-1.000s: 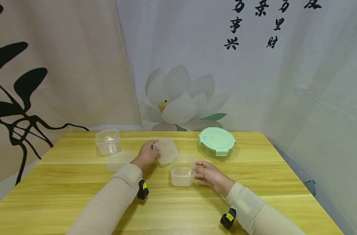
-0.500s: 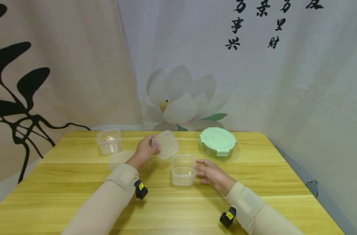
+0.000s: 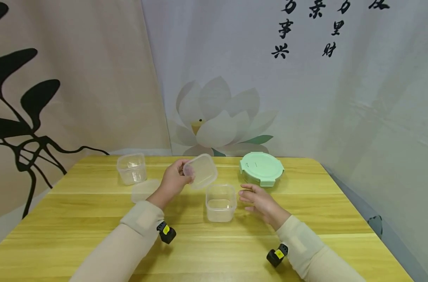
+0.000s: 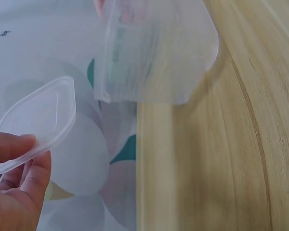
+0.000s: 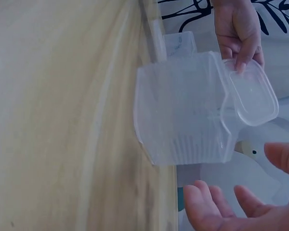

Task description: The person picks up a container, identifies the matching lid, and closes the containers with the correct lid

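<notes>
My left hand [image 3: 174, 181] pinches a clear, square plastic lid [image 3: 202, 171] at its left edge, thumb on one face and fingers behind. The lid is raised and tilted, just behind a clear plastic food container [image 3: 221, 203] that stands on the table with its top uncovered. To the right of that container is my right hand [image 3: 259, 203], fingers spread and slightly bent, holding nothing. In the right wrist view a small gap shows between its fingertips [image 5: 198, 192] and the container wall. The left wrist view shows the lid [image 4: 43, 115] between thumb and fingers.
A second clear container [image 3: 131, 169] stands at the back left, with another clear lid [image 3: 144, 190] flat before it, partly behind the left wrist. At the back right sits a round glass container with a mint-green lid [image 3: 261, 166]. A printed curtain hangs behind the wooden table [image 3: 214, 250].
My left hand has lifted the lid up from beside the container and tilted it. My right hand has drawn away from the container's side, slightly to the right and up.
</notes>
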Tool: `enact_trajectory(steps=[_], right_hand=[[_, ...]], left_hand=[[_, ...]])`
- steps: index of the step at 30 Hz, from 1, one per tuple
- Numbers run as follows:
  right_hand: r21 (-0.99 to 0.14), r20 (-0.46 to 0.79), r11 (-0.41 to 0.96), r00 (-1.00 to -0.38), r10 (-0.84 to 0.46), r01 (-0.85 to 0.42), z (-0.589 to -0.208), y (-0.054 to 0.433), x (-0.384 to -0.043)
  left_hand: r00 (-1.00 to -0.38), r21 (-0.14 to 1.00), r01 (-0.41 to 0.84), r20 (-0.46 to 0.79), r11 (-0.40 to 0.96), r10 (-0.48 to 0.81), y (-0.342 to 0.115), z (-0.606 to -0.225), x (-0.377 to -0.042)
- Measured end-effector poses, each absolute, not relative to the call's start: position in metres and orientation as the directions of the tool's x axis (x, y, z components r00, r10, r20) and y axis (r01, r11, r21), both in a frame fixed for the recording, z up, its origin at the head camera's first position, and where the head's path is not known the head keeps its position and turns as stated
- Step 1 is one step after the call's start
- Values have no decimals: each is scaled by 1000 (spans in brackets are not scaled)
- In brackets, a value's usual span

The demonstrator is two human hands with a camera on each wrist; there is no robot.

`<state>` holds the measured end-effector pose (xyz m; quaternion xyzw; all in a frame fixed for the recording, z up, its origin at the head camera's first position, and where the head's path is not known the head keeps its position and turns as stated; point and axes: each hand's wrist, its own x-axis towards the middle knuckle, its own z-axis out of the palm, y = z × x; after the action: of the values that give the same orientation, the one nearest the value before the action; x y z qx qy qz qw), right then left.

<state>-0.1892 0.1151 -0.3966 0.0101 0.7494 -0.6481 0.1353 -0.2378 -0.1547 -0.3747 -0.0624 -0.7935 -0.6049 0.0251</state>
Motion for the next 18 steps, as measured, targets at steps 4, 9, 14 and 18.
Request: enact_trajectory(steps=[4, 9, 14, 18], right_hand=[[-969, -207, 170, -967, -148, 182, -394, 120, -191], [-967, -202, 188, -968, -152, 172, -392, 125, -192], [-967, -203, 185, -967, -156, 173, -389, 127, -193], [-968, -202, 180, -965, -165, 172, -386, 128, -194]], left_hand=[[-984, 947, 174, 160, 271, 72, -152, -369, -230], [-979, 938, 204, 191, 282, 73, -149, -364, -224], [-973, 922, 231, 221, 309, 68, -145, -362, -221], [-965, 912, 260, 251, 317, 71, -143, -361, -218]])
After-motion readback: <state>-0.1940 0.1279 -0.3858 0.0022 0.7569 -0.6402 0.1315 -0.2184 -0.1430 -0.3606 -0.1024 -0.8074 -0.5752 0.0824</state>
